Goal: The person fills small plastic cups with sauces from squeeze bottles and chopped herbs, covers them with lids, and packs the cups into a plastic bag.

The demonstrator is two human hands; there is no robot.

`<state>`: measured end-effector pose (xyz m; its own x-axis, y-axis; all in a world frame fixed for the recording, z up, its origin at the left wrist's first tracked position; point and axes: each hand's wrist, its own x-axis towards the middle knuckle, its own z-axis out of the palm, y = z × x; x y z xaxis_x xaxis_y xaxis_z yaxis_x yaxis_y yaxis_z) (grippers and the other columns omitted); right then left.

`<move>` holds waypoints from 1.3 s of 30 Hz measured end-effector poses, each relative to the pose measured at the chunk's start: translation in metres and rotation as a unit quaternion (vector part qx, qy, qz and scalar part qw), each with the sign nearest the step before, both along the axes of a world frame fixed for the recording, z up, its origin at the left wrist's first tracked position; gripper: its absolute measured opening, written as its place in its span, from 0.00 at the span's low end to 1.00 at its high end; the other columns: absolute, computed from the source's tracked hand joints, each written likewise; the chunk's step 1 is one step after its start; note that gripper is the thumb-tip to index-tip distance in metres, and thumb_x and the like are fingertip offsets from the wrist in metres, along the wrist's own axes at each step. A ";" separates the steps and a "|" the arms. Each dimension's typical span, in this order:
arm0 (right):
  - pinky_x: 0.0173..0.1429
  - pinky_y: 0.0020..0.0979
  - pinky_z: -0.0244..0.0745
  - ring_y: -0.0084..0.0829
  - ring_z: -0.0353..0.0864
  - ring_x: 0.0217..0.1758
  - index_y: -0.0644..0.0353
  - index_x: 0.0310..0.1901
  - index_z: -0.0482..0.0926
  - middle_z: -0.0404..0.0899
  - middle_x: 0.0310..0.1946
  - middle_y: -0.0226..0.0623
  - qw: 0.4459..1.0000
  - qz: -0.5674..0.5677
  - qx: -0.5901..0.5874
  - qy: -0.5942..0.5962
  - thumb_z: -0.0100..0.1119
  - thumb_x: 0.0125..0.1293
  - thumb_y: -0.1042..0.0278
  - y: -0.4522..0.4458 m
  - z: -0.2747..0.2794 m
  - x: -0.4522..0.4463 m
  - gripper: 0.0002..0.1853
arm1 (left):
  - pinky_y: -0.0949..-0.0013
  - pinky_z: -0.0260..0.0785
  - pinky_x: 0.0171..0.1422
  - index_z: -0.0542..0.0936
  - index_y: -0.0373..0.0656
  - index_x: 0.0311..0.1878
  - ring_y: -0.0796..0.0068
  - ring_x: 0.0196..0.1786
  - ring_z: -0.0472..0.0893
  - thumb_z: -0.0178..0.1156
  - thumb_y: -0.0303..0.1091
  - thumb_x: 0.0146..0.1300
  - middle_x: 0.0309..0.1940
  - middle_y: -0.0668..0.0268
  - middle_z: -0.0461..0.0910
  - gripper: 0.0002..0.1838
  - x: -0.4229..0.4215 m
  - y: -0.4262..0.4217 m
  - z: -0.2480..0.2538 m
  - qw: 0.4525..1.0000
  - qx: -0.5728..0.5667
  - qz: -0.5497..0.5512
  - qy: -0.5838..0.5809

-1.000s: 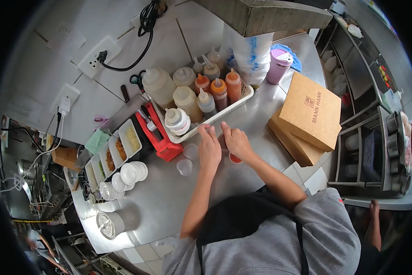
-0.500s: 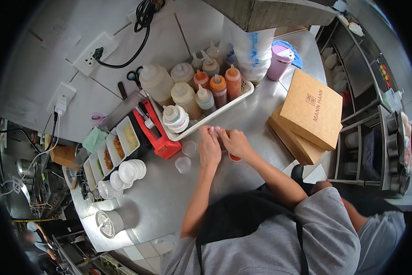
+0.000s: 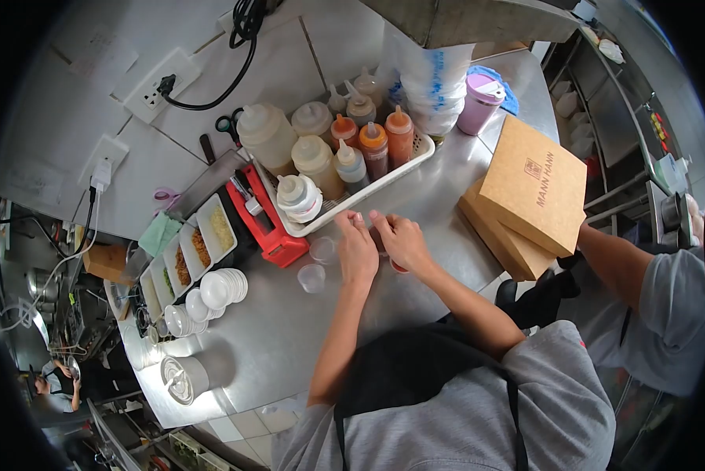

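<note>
Side by side over the steel table, my left hand (image 3: 358,250) and my right hand (image 3: 403,243) are closed, thumbs up and fingers curled. Whatever they grip between them is mostly hidden; a small dark patch shows in the gap. A small cup of red sauce (image 3: 398,268) peeks out under my right wrist. Left of my left hand are two small clear plastic cups, one (image 3: 311,278) nearer me and one (image 3: 322,250) farther off. Just beyond my hands is a white basket (image 3: 368,194) of squeeze bottles (image 3: 316,161).
Stacked cardboard boxes (image 3: 529,188) stand at right, with a co-worker's arm (image 3: 615,255) behind them. A red tape dispenser (image 3: 286,250), food trays (image 3: 199,243), stacked white lids (image 3: 219,289) and a white tub (image 3: 184,380) occupy the left. A purple tumbler (image 3: 479,106) stands at the back.
A co-worker has come in at the right, one arm reaching behind the boxes. My hands stay almost in place, with their thumbs slightly more raised and apart.
</note>
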<state>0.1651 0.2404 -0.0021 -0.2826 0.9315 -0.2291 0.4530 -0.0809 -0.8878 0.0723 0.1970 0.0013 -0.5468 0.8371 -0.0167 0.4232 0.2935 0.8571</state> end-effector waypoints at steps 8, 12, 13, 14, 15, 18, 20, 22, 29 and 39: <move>0.40 0.40 0.72 0.42 0.80 0.29 0.71 0.30 0.79 0.77 0.22 0.54 0.997 -0.043 -0.051 0.050 0.42 0.69 0.43 0.000 0.006 0.005 0.32 | 0.60 0.66 0.48 0.62 0.36 0.54 0.57 0.40 0.77 0.40 0.45 0.73 0.39 0.54 0.75 0.20 -0.002 0.002 -0.026 0.984 0.170 0.014 -0.057; 0.40 0.39 0.71 0.40 0.79 0.29 0.71 0.32 0.77 0.76 0.21 0.53 0.990 -0.087 -0.060 0.097 0.39 0.71 0.44 0.006 -0.018 0.010 0.31 | 0.74 0.69 0.44 0.60 0.37 0.60 0.78 0.38 0.76 0.47 0.41 0.71 0.39 0.60 0.76 0.22 0.004 -0.024 -0.006 0.944 0.051 -0.077 -0.315; 0.39 0.38 0.72 0.38 0.78 0.28 0.70 0.32 0.77 0.76 0.21 0.51 0.991 -0.083 -0.043 0.094 0.41 0.70 0.44 0.005 -0.017 0.012 0.31 | 0.75 0.69 0.43 0.59 0.37 0.60 0.78 0.38 0.76 0.48 0.39 0.71 0.38 0.60 0.76 0.22 0.008 -0.025 -0.007 0.949 0.077 -0.088 -0.293; 0.37 0.37 0.72 0.36 0.78 0.28 0.70 0.33 0.77 0.76 0.21 0.50 0.993 -0.077 -0.025 0.091 0.43 0.69 0.43 0.004 -0.015 0.013 0.31 | 0.75 0.69 0.42 0.58 0.37 0.61 0.78 0.38 0.77 0.50 0.37 0.70 0.37 0.60 0.76 0.22 0.012 -0.026 -0.008 0.952 0.104 -0.097 -0.271; 0.36 0.36 0.73 0.34 0.78 0.27 0.70 0.33 0.77 0.76 0.20 0.48 0.994 -0.071 -0.005 0.088 0.45 0.68 0.42 0.005 -0.010 0.015 0.30 | 0.76 0.69 0.42 0.58 0.37 0.61 0.78 0.38 0.77 0.51 0.34 0.69 0.37 0.60 0.76 0.22 0.013 -0.027 -0.009 0.954 0.133 -0.107 -0.248; 0.31 0.32 0.73 0.28 0.77 0.26 0.68 0.32 0.79 0.77 0.21 0.42 0.993 0.009 -0.099 0.067 0.54 0.62 0.40 0.012 0.010 0.026 0.30 | 0.76 0.69 0.42 0.53 0.39 0.62 0.78 0.38 0.77 0.53 0.30 0.67 0.37 0.59 0.76 0.26 0.008 -0.029 -0.005 0.935 0.123 -0.136 -0.302; 0.28 0.26 0.69 0.22 0.74 0.26 0.66 0.30 0.78 0.76 0.22 0.34 0.980 0.110 -0.144 0.079 0.59 0.59 0.42 0.024 0.005 0.037 0.27 | 0.75 0.69 0.43 0.51 0.41 0.62 0.78 0.38 0.77 0.53 0.29 0.67 0.37 0.58 0.76 0.27 0.008 -0.030 -0.001 0.928 0.117 -0.152 -0.320; 0.27 0.23 0.66 0.20 0.72 0.26 0.64 0.29 0.78 0.75 0.23 0.29 0.967 0.161 -0.171 0.097 0.63 0.58 0.47 0.026 0.007 0.040 0.22 | 0.74 0.70 0.43 0.50 0.43 0.63 0.77 0.38 0.77 0.53 0.28 0.67 0.38 0.57 0.75 0.27 0.009 -0.029 -0.003 0.918 0.132 -0.158 -0.339; 0.26 0.22 0.66 0.18 0.72 0.24 0.64 0.29 0.78 0.75 0.21 0.29 0.960 0.145 -0.186 0.148 0.63 0.57 0.56 0.021 0.016 0.036 0.17 | 0.70 0.71 0.48 0.48 0.47 0.61 0.73 0.43 0.76 0.54 0.26 0.66 0.42 0.55 0.72 0.29 0.012 -0.032 -0.005 0.874 0.168 -0.126 -0.437; 0.24 0.22 0.65 0.17 0.71 0.22 0.65 0.27 0.77 0.74 0.19 0.30 0.987 0.026 -0.110 0.113 0.61 0.59 0.56 0.006 0.004 0.024 0.18 | 0.71 0.70 0.49 0.48 0.46 0.61 0.72 0.44 0.76 0.54 0.26 0.65 0.42 0.56 0.73 0.29 0.003 -0.033 -0.016 0.868 0.139 -0.129 -0.459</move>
<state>0.1892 0.2469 0.0021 -0.3969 0.8484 -0.3503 0.2536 -0.2654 -0.9302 0.0754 0.1642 -0.0147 -0.2027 0.9713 -0.1246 -0.4554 0.0191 0.8901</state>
